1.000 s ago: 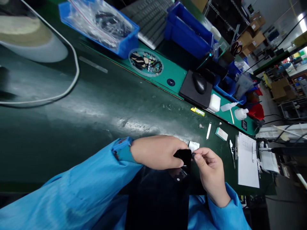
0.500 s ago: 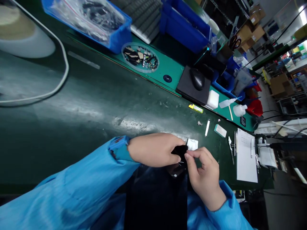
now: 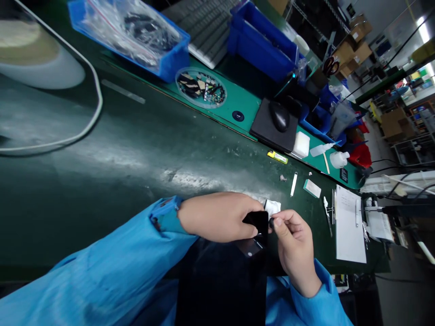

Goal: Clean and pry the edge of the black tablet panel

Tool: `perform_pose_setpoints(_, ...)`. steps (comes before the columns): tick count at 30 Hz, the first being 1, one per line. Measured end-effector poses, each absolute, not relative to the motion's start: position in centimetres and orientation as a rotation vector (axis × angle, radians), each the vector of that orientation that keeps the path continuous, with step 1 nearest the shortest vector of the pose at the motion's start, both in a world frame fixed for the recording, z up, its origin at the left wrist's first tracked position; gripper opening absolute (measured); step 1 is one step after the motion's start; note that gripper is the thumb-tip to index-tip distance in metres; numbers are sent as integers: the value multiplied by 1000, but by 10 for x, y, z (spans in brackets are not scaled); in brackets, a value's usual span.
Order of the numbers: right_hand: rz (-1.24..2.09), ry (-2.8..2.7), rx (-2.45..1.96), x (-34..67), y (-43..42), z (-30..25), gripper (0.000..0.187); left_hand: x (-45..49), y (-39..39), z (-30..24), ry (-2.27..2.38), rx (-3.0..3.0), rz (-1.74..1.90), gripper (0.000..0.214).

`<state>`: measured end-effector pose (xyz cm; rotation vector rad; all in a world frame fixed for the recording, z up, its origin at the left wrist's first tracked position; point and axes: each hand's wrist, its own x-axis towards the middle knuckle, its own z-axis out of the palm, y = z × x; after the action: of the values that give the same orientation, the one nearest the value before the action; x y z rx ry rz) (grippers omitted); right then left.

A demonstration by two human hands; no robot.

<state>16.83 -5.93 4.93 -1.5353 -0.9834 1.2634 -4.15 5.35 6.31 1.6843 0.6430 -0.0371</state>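
- Along the near edge of the tabletop [image 3: 102, 253]: left hand [image 3: 217, 217], blue sleeve [image 3: 102, 262] with a darker blue cuff, fingers closed, grasping the upper end of a black glossy panel [image 3: 256, 222].
- Same edge, just right of it: right hand [image 3: 295, 249], thumb and forefinger pinched on a small dark piece [image 3: 271, 222] beside the panel's edge; identity of the piece too small to tell.
- Below both hands: a broad dark glossy surface [image 3: 220, 285] over the person's lap; whether it joins the held panel cannot be told.
- Just past the hands: white wipe [image 3: 273, 208], touching the panel's far side.
- Mid-tabletop, toward the right: white strip [image 3: 294, 184], teal-and-white box [image 3: 311, 188], metal scrap [image 3: 282, 177], yellow-green stick [image 3: 277, 157].
- Right edge: tweezers [image 3: 328, 216] beside a sheet of paper [image 3: 350, 226] bearing a white pen [image 3: 356, 213].
- Far edge, on a teal shelf [image 3: 241, 106]: round tray of small parts [image 3: 200, 88], black mouse [image 3: 279, 116] on a black pad [image 3: 268, 131], white foam block [image 3: 301, 145], two plastic squeeze bottles [image 3: 339, 159].
- Beyond the shelf: blue bin of plastic bags [image 3: 129, 38], keyboard [image 3: 200, 27], second blue bin [image 3: 261, 45], scissors [image 3: 330, 66].
- Farthest: cardboard boxes [image 3: 351, 45] on shelving.
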Motion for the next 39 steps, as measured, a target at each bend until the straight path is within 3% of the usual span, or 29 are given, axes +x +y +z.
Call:
perform_pose_setpoints(4,1325,-915,-1500,170,-53,49,26,-41,53,64,641,1697,-40,7)
perform_pose_setpoints(11,888,-1395,-1683,170,-60,46,11,-42,53,63,646,1715,-32,12)
perform_pose_setpoints(18,1208,-974,-1431,187,-39,63,16,-44,52,68,642,1752,-40,5)
perform_pose_setpoints(25,1272,-680,-1302,208,-28,87,12,-47,51,71,591,1751,37,5)
perform_pose_setpoints(39,1530,-386,-1168,210,-25,77,19,-56,48,74,524,1742,93,19)
